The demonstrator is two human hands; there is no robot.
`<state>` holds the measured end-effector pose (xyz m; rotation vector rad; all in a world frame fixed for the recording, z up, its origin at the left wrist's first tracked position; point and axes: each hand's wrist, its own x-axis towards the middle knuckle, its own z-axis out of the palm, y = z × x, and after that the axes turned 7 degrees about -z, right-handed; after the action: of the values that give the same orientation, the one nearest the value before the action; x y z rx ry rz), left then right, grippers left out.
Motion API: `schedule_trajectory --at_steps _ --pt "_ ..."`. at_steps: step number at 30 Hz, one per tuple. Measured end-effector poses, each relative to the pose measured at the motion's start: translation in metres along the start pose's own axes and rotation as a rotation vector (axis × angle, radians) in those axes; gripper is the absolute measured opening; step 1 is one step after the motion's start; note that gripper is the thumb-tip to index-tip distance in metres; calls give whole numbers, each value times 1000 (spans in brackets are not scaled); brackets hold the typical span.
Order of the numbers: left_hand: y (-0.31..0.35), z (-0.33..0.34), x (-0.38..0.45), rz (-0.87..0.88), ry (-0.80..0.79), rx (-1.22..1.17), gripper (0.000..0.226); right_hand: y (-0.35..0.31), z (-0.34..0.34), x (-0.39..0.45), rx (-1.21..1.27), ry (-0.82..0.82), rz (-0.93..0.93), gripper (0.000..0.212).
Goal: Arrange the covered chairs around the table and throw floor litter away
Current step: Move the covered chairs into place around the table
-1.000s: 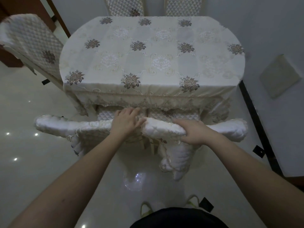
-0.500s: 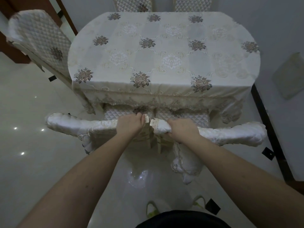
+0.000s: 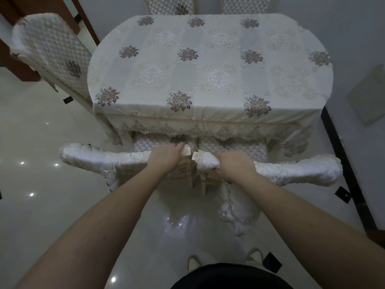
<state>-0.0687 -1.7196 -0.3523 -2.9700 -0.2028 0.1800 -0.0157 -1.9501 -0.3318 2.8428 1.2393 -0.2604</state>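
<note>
- Two covered chairs stand side by side at the near edge of the table (image 3: pixel 208 65), their quilted seats tucked partly under the lace hem of the tablecloth (image 3: pixel 210 124).
- The left hand (image 3: pixel 166 158) grips the inner end of the left chair's top rail (image 3: pixel 100 157), fingers curled over it towards the table.
- The right hand (image 3: pixel 234 164) clenches the inner end of the right chair's top rail (image 3: pixel 295 171), bunching the white cover (image 3: pixel 206 162) beside its lace edge.
- The two rail ends sit just beside each other with a narrow gap between them; whether they touch lower down is hard to tell.
- A third covered chair (image 3: pixel 52 49) stands tilted at the table's left end, its quilted back close to the cloth.
- Two more chair backs (image 3: pixel 170 6) show beyond the far edge.
- Small dark scraps (image 3: pixel 342 193) lie on the glossy floor (image 3: pixel 41 205), at the right by the baseboard; another sits left of the table.
</note>
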Motion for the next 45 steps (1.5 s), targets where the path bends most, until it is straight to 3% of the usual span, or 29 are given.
schedule_trajectory --at_steps 6,12,22,33,45 --pt "1 -8 -4 -35 -40 -10 22 0 -3 -1 11 -12 4 36" --pt "-3 -8 -11 -1 -65 3 26 0 -6 2 -19 -6 -23 35" --pt "3 -3 -39 -7 -129 65 7 6 -1 12 -40 48 -37 33" --pt "14 -5 -52 45 -138 39 15 8 -2 15 -51 36 -28 41" --pt "-11 -4 -40 29 -140 34 16 5 -6 15 -63 -22 -36 34"
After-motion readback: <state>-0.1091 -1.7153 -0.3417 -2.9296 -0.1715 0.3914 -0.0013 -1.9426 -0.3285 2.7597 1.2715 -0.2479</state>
